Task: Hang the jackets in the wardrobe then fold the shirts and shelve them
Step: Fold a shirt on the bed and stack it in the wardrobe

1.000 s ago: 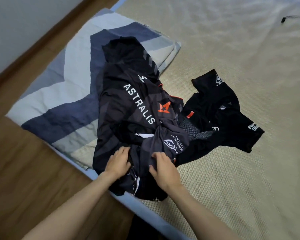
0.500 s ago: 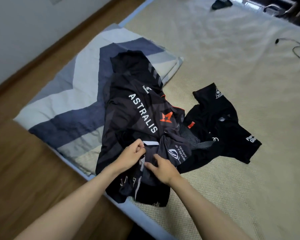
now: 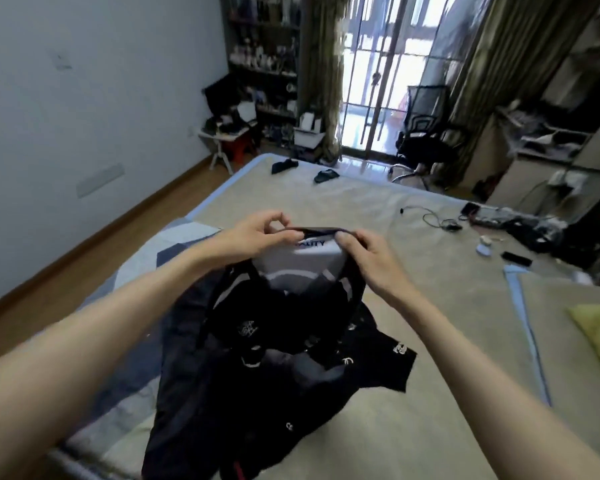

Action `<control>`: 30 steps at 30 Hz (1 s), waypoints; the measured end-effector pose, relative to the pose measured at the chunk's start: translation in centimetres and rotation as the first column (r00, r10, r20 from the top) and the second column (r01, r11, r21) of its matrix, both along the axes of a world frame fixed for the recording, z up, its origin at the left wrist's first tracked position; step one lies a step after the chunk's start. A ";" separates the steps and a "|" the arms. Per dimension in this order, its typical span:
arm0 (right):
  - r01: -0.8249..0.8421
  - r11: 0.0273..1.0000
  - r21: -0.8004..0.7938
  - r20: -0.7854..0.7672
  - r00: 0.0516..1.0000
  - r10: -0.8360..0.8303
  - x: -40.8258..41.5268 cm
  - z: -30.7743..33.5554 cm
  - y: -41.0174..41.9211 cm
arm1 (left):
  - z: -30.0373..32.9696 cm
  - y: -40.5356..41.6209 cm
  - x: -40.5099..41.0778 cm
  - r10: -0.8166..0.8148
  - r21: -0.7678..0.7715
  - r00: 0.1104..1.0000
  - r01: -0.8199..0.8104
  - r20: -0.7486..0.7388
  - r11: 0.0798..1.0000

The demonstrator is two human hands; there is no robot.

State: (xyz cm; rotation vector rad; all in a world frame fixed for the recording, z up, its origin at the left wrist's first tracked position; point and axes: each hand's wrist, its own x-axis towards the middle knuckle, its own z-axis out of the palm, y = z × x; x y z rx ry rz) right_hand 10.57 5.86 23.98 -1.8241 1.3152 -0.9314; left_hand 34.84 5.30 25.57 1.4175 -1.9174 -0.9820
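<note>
While both arms reach forward, left hand [image 3: 257, 233] and right hand [image 3: 368, 252] each pinch the collar edge of a dark shirt [image 3: 291, 313], held up between them. Its body hangs below the hands onto more dark shirts [image 3: 378, 362] on the bed [image 3: 430, 341].

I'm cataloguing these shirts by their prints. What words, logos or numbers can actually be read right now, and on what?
"ALITY": on the white panel inside the collar of the dark shirt that the left hand and right hand hold up; its start is hidden.
Small white prints lower on that shirt: too blurred to read.
White mark on the black shirt lying on the bed: unreadable.
</note>
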 end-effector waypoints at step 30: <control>0.338 0.865 -0.372 -0.222 0.872 -0.436 -33.9 11.4 6.3 | 11.4 -1.6 -23.8 -0.167 -0.383 0.891 0.343 0.423 0.858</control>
